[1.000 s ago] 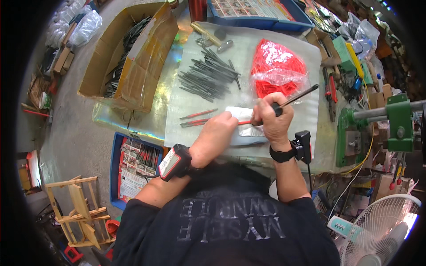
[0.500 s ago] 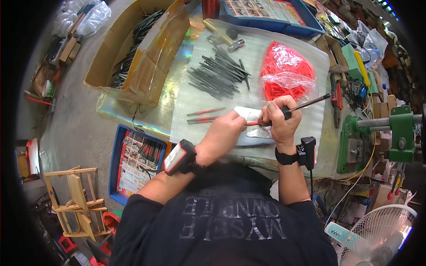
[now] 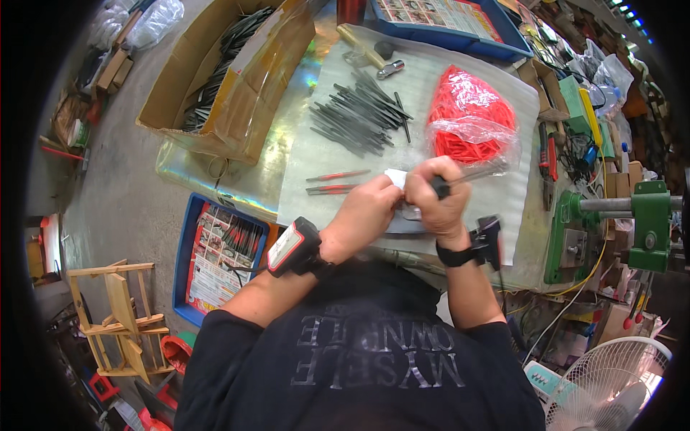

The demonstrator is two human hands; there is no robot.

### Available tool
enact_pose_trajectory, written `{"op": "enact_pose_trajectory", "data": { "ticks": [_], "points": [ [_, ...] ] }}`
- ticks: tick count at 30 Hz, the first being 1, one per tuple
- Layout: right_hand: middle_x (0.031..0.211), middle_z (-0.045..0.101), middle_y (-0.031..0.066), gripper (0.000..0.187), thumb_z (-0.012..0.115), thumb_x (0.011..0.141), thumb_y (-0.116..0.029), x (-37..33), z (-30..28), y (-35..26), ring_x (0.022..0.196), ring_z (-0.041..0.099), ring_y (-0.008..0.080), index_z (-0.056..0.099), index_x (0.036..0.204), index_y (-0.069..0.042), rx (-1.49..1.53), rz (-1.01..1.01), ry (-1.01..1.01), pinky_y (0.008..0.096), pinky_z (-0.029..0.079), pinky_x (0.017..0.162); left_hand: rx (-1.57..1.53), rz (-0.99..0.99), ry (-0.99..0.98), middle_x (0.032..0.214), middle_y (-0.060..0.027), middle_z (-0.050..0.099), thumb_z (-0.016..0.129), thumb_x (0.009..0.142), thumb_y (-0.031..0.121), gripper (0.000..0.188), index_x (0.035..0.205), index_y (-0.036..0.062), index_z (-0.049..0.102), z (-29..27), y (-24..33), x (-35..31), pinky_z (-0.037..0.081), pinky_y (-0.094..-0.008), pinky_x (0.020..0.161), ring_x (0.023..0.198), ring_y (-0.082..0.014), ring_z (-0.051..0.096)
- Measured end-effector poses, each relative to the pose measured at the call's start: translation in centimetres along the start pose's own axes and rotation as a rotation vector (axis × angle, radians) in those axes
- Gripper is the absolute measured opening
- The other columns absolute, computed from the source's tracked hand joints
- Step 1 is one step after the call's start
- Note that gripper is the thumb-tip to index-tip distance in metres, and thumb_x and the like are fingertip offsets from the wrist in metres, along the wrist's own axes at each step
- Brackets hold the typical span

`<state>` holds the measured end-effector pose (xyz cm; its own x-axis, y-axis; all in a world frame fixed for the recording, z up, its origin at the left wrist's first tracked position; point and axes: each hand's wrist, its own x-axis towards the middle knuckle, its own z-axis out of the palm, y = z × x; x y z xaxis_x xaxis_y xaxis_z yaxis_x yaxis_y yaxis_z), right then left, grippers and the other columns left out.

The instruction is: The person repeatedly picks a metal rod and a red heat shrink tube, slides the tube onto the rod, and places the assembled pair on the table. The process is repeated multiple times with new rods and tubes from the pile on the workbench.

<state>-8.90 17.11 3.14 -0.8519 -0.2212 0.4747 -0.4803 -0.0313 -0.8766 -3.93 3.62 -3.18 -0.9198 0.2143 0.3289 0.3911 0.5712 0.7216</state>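
My right hand [image 3: 437, 201] is closed round a black-handled tool [image 3: 439, 187], its thin shaft blurred and pointing up to the right. Close beside it, the fingertips of my left hand [image 3: 366, 214] are pinched together; what lies between them is hidden. A small white piece [image 3: 394, 176] shows behind the fingers. Several thin dark strips with red middles [image 3: 334, 189] lie left of my hands. Beyond them spreads a pile of slim dark strips [image 3: 358, 115]. A clear bag of red tubing pieces [image 3: 471, 118] sits past my right hand.
A hammer [image 3: 363, 47] lies at the back of the white foam sheet [image 3: 316, 158]. An open carton [image 3: 251, 86] of dark strips stands left. Blue trays [image 3: 188, 251] are at lower left and far side. A green press [image 3: 568, 237] and pliers [image 3: 548, 158] are right.
My right hand has turned and shifted left, closer to my left hand, with the tool. The red piece that showed between my hands is now hidden. The view has shifted slightly.
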Motion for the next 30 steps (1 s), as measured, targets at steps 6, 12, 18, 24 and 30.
{"op": "enact_pose_trajectory", "data": {
  "ticks": [6, 12, 18, 24, 30],
  "points": [
    [0.062, 0.050, -0.0003, 0.014, 0.065, 0.075, 0.004, -0.4, -0.7, -0.6, 0.055, 0.045, 0.0072, 0.052, 0.077, -0.002, 0.382, -0.064, 0.067, 0.0218, 0.037, 0.050, 0.000, -0.009, 0.006, 0.082, -0.0152, 0.057, 0.059, 0.075, 0.002, 0.008, 0.083, 0.0026, 0.059, 0.0, 0.1, 0.2, 0.049, -0.0398, 0.066, 0.076, -0.0347, 0.058],
    [0.064, 0.053, -0.0003, 0.015, 0.066, 0.073, 0.002, -0.5, 0.2, 0.9, 0.055, 0.046, 0.0065, 0.055, 0.078, -0.005, 0.019, 0.168, 0.033, 0.0238, 0.039, 0.050, -0.011, -0.011, 0.017, 0.082, -0.0153, 0.058, 0.058, 0.076, 0.001, 0.006, 0.082, 0.0020, 0.059, 0.0, 0.0, 0.5, 0.049, -0.0392, 0.065, 0.075, -0.0341, 0.059],
    [0.064, 0.054, 0.0046, 0.013, 0.059, 0.076, 0.006, -1.6, -1.1, 1.0, 0.052, 0.049, 0.0091, 0.051, 0.081, -0.001, 0.378, -0.095, 0.096, 0.0242, 0.042, 0.051, 0.009, 0.017, 0.029, 0.083, -0.0143, 0.058, 0.057, 0.075, 0.000, 0.009, 0.083, 0.0040, 0.059, 0.5, -0.3, 0.1, 0.050, -0.0385, 0.066, 0.076, -0.0329, 0.059],
    [0.061, 0.053, 0.0061, 0.008, 0.053, 0.083, 0.004, -2.0, -0.3, 1.5, 0.050, 0.050, 0.0126, 0.048, 0.085, -0.002, 0.325, 0.119, 0.083, 0.0256, 0.043, 0.047, 0.035, 0.037, 0.078, 0.077, -0.0150, 0.055, 0.055, 0.073, -0.001, 0.007, 0.079, 0.0022, 0.057, -0.2, -0.1, 0.1, 0.048, -0.0403, 0.061, 0.070, -0.0345, 0.058],
    [0.080, 0.055, 0.0124, 0.016, 0.053, 0.085, -0.005, -4.5, -6.5, 0.7, 0.070, 0.057, 0.0194, 0.048, 0.099, 0.001, 0.543, 0.234, 0.236, 0.0313, 0.050, 0.059, 0.098, -0.095, 0.174, 0.079, -0.0135, 0.056, 0.060, 0.077, 0.000, 0.003, 0.080, 0.0012, 0.059, -5.3, -3.1, -1.7, 0.047, -0.0378, 0.065, 0.073, -0.0322, 0.058]
  ]
}}
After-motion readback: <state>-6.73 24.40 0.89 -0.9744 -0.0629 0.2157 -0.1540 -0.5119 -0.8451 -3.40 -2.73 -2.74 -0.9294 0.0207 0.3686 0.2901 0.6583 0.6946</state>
